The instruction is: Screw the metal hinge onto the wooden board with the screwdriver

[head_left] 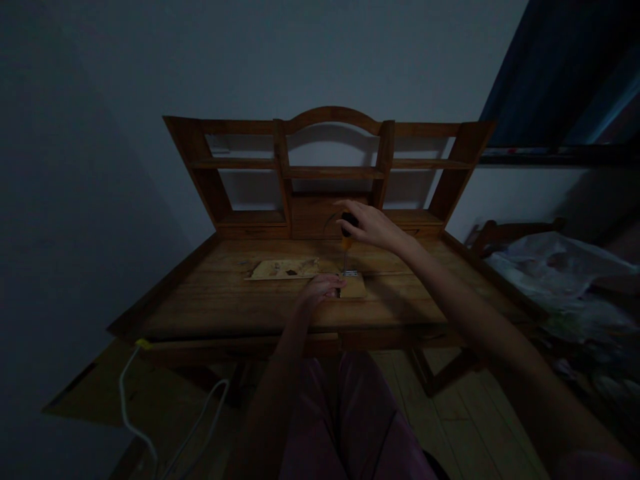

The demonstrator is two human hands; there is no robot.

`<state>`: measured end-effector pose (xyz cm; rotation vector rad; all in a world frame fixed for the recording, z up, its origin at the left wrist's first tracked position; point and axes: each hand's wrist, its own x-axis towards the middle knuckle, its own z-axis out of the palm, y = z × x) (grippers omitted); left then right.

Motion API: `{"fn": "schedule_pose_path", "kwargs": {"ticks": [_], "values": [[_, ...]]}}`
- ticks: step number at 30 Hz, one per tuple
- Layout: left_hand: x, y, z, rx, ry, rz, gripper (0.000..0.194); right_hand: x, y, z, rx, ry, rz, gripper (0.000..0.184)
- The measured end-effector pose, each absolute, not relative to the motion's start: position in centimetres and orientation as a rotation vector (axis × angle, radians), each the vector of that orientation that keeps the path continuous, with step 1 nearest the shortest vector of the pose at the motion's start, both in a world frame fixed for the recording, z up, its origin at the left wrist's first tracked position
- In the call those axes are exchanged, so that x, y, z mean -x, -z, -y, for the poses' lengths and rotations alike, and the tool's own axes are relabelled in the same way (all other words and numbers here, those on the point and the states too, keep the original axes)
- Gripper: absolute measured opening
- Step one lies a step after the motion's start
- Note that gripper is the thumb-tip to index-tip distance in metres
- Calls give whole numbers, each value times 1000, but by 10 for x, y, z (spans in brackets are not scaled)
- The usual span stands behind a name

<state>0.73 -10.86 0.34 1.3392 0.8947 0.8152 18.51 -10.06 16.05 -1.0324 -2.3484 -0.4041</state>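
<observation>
"Leftmost on the desk (195, 303)?"
"Torn board (280, 269), at ten o'clock from the left hand (321, 288). That rests on the nine o'clock end of a small board (355, 287); whether gripping, I can't tell."
"Next?"
"Screwdriver (347, 244) at twelve o'clock there, clamped in the right hand (369, 225)."
"Writing?"
"Striped piece (352, 273) beside it, too small to read."

R hand (369, 225) hides pt of the screwdriver (346, 244) handle; tip too sm. to tell if it touches the metal fitting (351, 273). L hand (321, 289) covers L end of sm. wooden board (355, 287). White cable (123, 400) cut off at btm edge, dk curtain (540, 67) at top. Plastic bag (560, 260) hides pt of chair (510, 230); contents unclear.
</observation>
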Motion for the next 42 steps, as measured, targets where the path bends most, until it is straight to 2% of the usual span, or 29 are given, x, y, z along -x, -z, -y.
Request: {"fn": "schedule_pose_path", "kwargs": {"ticks": [5,8,11,14,22,31,38,42], "values": [[-6,-1,107,-1284,-819,-926,27,-184,-162,106,1225,482,2292,48],[-5,4,106,-1253,-804,-962,25,-187,-165,106,1159,440,2331,44],[-6,7,104,-1235,-793,-963,25,-191,-164,100,1034,335,2367,52],[-6,10,102,-1207,-798,-969,30,-191,-161,95,978,261,2350,52],[-2,17,97,-1265,-769,-858,36,-182,-160,107,1183,407,2288,52],[-4,15,99,-1250,-793,-971,35,-190,-161,96,1109,288,2318,56],[-3,24,93,-1251,-793,-945,32,-187,-156,87,967,214,2250,42],[-2,24,93,-1286,-775,-949,32,-181,-157,91,1040,286,2248,39]]}}
